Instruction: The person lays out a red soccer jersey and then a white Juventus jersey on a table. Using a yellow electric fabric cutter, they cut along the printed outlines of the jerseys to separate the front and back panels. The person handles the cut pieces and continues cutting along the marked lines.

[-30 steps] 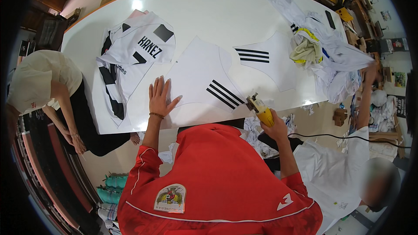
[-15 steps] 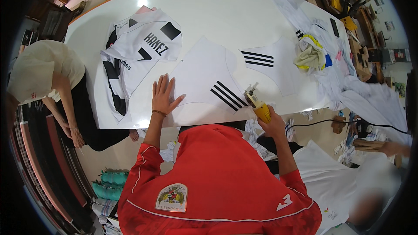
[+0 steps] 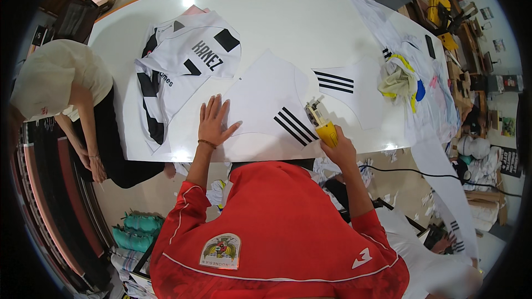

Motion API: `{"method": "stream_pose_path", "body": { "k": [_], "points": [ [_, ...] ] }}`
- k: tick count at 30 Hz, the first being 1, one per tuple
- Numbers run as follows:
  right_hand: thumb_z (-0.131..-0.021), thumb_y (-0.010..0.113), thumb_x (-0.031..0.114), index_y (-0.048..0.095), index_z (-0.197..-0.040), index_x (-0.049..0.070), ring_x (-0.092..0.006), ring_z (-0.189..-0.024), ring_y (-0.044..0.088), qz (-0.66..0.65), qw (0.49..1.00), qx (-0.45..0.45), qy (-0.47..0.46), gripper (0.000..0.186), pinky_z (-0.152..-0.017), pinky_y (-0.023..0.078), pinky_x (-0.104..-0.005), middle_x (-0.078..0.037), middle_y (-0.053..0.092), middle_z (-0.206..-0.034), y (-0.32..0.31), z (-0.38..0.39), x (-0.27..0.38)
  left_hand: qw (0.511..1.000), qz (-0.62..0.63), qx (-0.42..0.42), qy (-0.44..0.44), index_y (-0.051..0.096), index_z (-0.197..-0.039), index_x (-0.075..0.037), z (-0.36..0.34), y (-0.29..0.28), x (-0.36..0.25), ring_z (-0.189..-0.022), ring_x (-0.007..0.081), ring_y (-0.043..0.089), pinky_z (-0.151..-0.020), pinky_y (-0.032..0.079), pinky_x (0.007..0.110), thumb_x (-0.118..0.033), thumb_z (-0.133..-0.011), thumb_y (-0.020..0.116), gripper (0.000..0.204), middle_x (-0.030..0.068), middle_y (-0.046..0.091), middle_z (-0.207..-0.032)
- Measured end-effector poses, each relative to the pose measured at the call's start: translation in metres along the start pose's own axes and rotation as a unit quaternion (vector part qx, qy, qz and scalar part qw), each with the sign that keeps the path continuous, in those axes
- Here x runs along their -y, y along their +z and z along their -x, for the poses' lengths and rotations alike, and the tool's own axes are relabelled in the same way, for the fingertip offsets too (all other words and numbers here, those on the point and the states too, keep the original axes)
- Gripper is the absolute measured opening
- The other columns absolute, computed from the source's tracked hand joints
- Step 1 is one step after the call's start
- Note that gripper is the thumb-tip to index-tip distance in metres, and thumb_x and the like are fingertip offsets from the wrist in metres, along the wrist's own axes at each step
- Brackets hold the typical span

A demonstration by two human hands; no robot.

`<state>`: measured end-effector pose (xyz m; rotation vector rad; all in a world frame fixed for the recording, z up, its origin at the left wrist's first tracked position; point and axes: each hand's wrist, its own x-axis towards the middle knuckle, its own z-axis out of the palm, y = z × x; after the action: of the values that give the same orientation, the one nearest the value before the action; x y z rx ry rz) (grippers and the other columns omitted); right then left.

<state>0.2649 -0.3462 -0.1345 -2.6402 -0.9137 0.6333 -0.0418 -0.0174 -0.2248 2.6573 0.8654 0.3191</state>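
My left hand (image 3: 215, 123) lies flat with fingers spread on the lower left part of a white fabric panel (image 3: 260, 88), which carries three black stripes near its lower right corner. In my right hand (image 3: 342, 150) is a yellow handheld electric fabric cutter (image 3: 326, 131), gripped by its body. Its metal head rests at the right edge of the panel, just beyond the stripes. Right of the cutter lies a second white fabric piece (image 3: 360, 94) with three black stripes. The blade's contact with the cloth is too small to make out.
White-and-black jersey pieces (image 3: 205, 50) lie at the left of the white table (image 3: 277, 11). At right are heaped white fabric (image 3: 426, 66), a beige-and-yellow bundle (image 3: 399, 77) and a phone (image 3: 430, 46). A black cord (image 3: 415, 173) trails right. People sit at left (image 3: 88, 72) and lower right (image 3: 410, 243).
The cutter and my right hand have moved away from me along the panel's edge. At right, a long white cloth now hangs off the table toward the other person, who has shifted lower in view.
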Motion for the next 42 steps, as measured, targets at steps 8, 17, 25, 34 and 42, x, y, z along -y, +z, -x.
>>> {"method": "stream_pose_path", "body": {
  "k": [8, 17, 25, 34, 42],
  "points": [
    [-0.088, 0.076, 0.047, 0.051, -0.141, 0.017, -0.0499, -0.095, 0.074, -0.001, 0.999, 0.012, 0.036, 0.065, -0.08, 0.058, -0.0594, -0.025, 0.077, -0.099, 0.006, -0.03, 0.036, 1.0, -0.004, 0.003, -0.002, 0.053, -0.159, -0.012, -0.002, -0.004, -0.001, -0.16, 0.0421, 0.031, -0.129, 0.021, 0.064, -0.061, -0.092, 0.075, 0.086, 0.0221, 0.037, -0.171],
    [-0.089, 0.072, 0.048, 0.052, -0.137, 0.013, -0.0526, -0.101, 0.073, -0.017, 0.996, -0.001, 0.087, 0.063, -0.086, 0.058, -0.0604, -0.029, 0.076, -0.106, 0.011, -0.059, 0.083, 1.0, -0.002, 0.012, -0.009, 0.053, -0.16, -0.014, -0.002, -0.007, -0.001, -0.16, 0.0411, 0.031, -0.13, 0.02, 0.062, -0.063, -0.094, 0.071, 0.084, 0.0214, 0.038, -0.171],
    [-0.09, 0.072, 0.047, 0.051, -0.135, 0.006, -0.0534, -0.106, 0.072, -0.043, 0.994, -0.021, 0.098, 0.064, -0.092, 0.057, -0.061, -0.032, 0.074, -0.112, 0.015, -0.093, 0.119, 1.0, 0.005, 0.012, -0.007, 0.053, -0.16, -0.014, -0.001, -0.009, 0.001, -0.161, 0.0407, 0.031, -0.13, 0.02, 0.062, -0.063, -0.094, 0.072, 0.084, 0.0215, 0.04, -0.17],
    [-0.091, 0.074, 0.047, 0.055, -0.137, 0.0, -0.0482, -0.105, 0.074, -0.149, 0.98, -0.068, 0.111, 0.068, -0.09, 0.061, -0.0556, -0.029, 0.073, -0.117, 0.036, -0.143, 0.118, 1.0, 0.004, 0.019, -0.007, 0.053, -0.159, -0.013, -0.002, -0.007, 0.004, -0.161, 0.0399, 0.032, -0.13, 0.021, 0.061, -0.062, -0.094, 0.072, 0.083, 0.0205, 0.041, -0.17],
    [-0.093, 0.08, 0.026, 0.062, -0.128, 0.001, -0.0206, -0.072, 0.069, -0.489, 0.864, -0.035, 0.115, 0.046, -0.056, 0.062, -0.0351, -0.01, 0.067, -0.099, 0.003, -0.095, 0.048, 0.998, 0.046, -0.03, -0.01, 0.058, -0.152, -0.012, -0.003, -0.001, 0.005, -0.156, 0.0402, 0.037, -0.127, 0.024, 0.06, -0.048, -0.093, 0.076, 0.072, 0.0195, 0.045, -0.166]
  ]
}}
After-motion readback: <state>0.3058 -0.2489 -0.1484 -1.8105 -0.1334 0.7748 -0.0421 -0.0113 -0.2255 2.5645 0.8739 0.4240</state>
